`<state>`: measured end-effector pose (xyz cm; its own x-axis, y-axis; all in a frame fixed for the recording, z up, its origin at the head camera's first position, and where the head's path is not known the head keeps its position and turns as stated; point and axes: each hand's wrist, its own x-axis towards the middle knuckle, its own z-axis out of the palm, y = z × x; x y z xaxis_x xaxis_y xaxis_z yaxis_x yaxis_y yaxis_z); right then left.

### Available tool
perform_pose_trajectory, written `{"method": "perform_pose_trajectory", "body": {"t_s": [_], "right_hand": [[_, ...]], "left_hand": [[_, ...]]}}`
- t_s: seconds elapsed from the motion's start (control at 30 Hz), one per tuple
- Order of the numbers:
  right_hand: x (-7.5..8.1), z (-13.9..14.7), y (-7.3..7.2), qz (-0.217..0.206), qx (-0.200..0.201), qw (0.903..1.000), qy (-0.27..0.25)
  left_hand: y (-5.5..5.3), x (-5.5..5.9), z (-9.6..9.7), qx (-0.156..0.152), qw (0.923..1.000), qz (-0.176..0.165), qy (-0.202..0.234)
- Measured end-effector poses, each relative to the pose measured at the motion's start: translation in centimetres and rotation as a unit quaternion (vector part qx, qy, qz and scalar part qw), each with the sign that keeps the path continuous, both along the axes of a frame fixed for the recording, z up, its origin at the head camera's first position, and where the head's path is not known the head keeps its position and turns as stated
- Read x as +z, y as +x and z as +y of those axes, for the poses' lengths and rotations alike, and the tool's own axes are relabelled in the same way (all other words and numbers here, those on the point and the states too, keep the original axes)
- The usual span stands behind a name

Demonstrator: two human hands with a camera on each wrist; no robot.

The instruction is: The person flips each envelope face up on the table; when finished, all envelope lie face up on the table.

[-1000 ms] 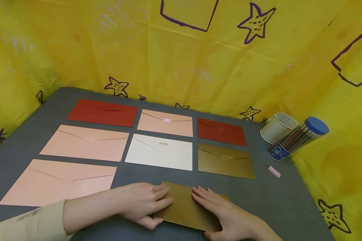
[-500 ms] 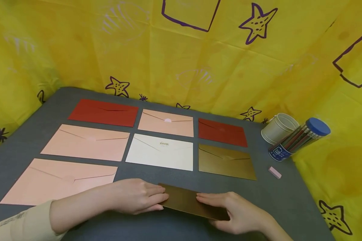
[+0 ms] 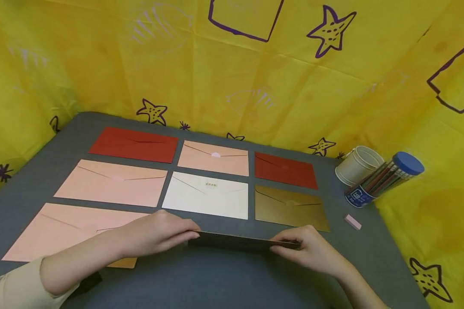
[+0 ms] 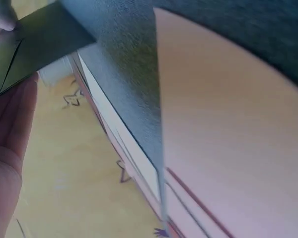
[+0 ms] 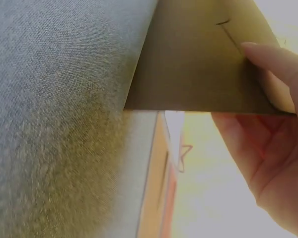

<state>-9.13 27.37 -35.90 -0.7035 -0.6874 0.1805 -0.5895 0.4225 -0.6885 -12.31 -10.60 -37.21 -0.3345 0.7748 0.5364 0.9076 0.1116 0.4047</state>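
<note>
A gold envelope [image 3: 236, 241] is lifted at the front of the table and tipped up, so the head view catches it almost edge-on. My left hand [image 3: 158, 234] pinches its left end, and my right hand [image 3: 309, 249] grips the right end with the thumb on the near face. In the right wrist view the flap line of the gold envelope [image 5: 188, 64] shows below that thumb. The left wrist view has the envelope [image 4: 49, 42] between both hands. A large pink envelope [image 3: 65, 234] lies partly under my left forearm.
Beyond my hands lie a white envelope [image 3: 209, 197], another gold one [image 3: 290, 206], red envelopes [image 3: 135, 145] and more pink ones [image 3: 114, 182] in rows. At right stand a metal bucket [image 3: 357, 167], a tub of pencils [image 3: 383, 178] and a pink eraser [image 3: 353, 222].
The gold envelope was lying flat under both hands; they have raised it off the table and tilted its near edge up until it shows edge-on.
</note>
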Motion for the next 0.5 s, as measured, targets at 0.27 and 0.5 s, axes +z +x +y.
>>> {"method": "perform_pose_trajectory", "body": {"t_s": [0.27, 0.5], "right_hand": [[-0.8, -1.5, -1.3, -0.077, -0.108, 0.9911, 0.005], [-2.8, -3.5, -2.8, -0.093, -0.153, 0.9836, 0.021]], "left_hand": [[-0.6, -0.2, -2.0, 0.142, 0.9589, -0.245, 0.019], [-1.6, -0.2, -3.3, 0.238, 0.8919, -0.384, 0.000]]}}
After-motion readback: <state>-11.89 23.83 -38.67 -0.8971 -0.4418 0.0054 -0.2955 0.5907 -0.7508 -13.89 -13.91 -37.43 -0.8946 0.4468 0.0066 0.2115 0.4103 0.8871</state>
